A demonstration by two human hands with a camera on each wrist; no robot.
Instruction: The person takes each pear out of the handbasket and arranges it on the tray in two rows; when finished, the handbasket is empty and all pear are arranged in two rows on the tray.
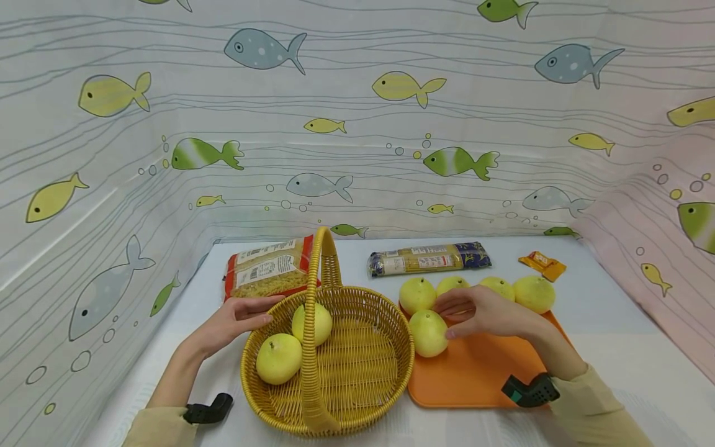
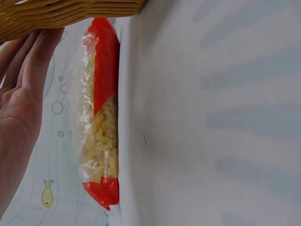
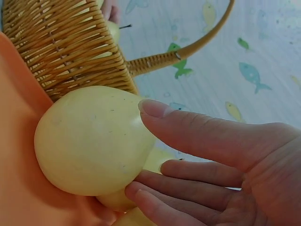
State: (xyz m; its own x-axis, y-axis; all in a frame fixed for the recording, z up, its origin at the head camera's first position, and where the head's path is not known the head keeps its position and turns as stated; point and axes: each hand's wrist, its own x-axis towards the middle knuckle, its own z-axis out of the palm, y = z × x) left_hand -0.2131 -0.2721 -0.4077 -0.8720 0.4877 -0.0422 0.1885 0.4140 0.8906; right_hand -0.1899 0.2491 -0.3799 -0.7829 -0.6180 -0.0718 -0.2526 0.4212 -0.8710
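In the head view, my left hand (image 1: 231,323) is at the left rim of a woven wicker basket (image 1: 357,416) with a tall handle. Its fingers are extended and their tips meet the rim. Two round yellow pears (image 1: 279,359) lie in the basket's left part. On the orange tray (image 1: 463,379), my right hand (image 1: 488,313) is at the right side of a pear (image 1: 428,333). The right wrist view shows the thumb at the upper side of this pear (image 3: 91,141), with loosely extended fingers lower down. The pear rests on the tray beside the basket.
Several more pears (image 1: 534,294) line the tray's back edge. Behind the basket lies a red bag of pasta (image 1: 268,270). A long pasta packet (image 1: 430,259) and a small orange wrapper (image 1: 543,266) lie farther back. A fish-patterned curtain (image 1: 357,211) encloses the table.
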